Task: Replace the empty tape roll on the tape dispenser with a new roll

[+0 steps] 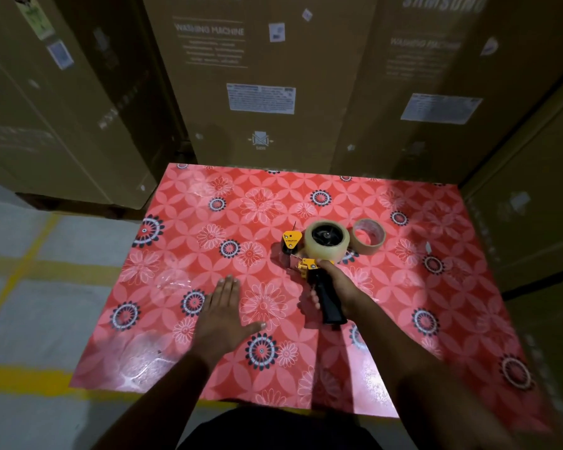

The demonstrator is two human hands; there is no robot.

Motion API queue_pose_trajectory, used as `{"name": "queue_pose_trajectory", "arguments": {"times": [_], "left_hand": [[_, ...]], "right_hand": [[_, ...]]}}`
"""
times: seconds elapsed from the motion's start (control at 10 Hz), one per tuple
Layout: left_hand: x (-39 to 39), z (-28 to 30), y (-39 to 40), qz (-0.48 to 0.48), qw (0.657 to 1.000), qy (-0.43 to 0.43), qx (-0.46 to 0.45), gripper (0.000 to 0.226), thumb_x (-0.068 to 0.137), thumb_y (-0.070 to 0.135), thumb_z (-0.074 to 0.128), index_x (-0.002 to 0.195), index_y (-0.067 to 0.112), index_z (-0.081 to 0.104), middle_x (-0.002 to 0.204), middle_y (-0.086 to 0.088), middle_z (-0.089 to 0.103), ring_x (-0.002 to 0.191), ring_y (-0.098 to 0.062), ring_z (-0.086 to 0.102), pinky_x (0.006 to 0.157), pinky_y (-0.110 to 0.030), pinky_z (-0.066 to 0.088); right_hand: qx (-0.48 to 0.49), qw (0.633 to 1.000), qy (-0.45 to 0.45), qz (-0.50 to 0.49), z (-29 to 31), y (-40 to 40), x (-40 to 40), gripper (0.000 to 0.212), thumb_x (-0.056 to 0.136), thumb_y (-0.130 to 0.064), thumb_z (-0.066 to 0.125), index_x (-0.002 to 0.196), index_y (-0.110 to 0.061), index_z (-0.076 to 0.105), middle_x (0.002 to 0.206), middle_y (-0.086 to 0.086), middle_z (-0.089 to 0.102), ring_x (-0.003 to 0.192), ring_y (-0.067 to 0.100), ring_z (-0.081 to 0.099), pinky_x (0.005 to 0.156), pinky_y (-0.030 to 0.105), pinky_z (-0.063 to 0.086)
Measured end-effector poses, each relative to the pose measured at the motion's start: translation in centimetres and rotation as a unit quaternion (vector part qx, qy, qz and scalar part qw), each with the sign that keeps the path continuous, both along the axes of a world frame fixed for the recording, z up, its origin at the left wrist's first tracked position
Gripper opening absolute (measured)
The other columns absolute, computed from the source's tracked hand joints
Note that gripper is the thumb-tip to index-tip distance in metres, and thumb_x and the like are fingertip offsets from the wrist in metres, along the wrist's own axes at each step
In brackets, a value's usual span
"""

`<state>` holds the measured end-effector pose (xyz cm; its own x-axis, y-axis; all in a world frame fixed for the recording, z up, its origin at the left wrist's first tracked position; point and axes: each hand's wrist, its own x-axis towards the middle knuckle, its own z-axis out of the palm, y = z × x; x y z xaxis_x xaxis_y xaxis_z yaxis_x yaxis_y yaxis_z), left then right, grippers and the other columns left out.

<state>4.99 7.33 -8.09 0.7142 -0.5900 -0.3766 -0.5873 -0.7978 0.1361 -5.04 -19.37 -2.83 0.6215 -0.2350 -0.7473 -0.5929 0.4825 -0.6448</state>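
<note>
- Our right hand (333, 285) is wrapped around the black handle of the tape dispenser (316, 254), whose long axis runs from us toward the cardboard boxes (260, 76), head end away.
- Our left hand (223, 313) lies flat, fingers together, on the red floral table (176, 287), left of the dispenser and apart from it.
- A clear tape roll (327, 240) sits on the dispenser's hub.
- An empty-looking tape core (369, 236) lies just right of the dispenser, touching or nearly so.
- Our fingers hide part of the handle; box print is blurred.

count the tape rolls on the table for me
2: a full roll mounted on the tape dispenser held by the right hand, and a thin, nearly empty roll lying just right of it.
</note>
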Motion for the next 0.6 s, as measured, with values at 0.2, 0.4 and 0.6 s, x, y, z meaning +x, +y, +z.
{"name": "queue_pose_trajectory", "arguments": {"times": [0.2,0.4,0.6], "left_hand": [[-0.1,0.0,-0.1,-0.008,1.0,-0.002,0.01,0.125,0.083,0.097,0.023,0.162,0.01,-0.021,0.172,-0.013,-0.022,0.16,-0.029,-0.018,0.123,-0.045,-0.011],[-0.1,0.8,-0.8,0.004,0.999,0.017,0.032,0.126,0.074,0.099,0.007,0.153,0.009,-0.031,0.166,-0.014,-0.03,0.156,-0.028,-0.025,0.121,-0.044,-0.013],[-3.6,1.5,-2.1,-0.019,0.998,-0.031,-0.044,0.089,0.108,0.053,0.039,0.166,0.009,-0.011,0.177,-0.014,-0.009,0.163,-0.028,-0.008,0.129,-0.044,-0.004]], "right_hand": [[-0.132,0.991,0.027,-0.028,-1.1,-0.2,-1.0,0.084,0.069,-0.069,0.079,0.093,0.011,0.071,0.073,0.025,0.069,0.062,0.033,0.065,0.067,0.042,0.056],[-0.312,0.942,0.051,0.111,0.0,0.4,-1.8,0.053,0.095,-0.061,0.058,0.08,-0.011,0.061,0.078,0.009,0.061,0.075,0.027,0.057,0.067,0.034,0.037],[-0.548,0.801,0.002,0.243,0.9,0.1,-5.0,0.034,0.097,-0.028,0.063,0.122,-0.005,0.064,0.109,0.018,0.073,0.099,0.037,0.068,0.07,0.036,0.044]]}}
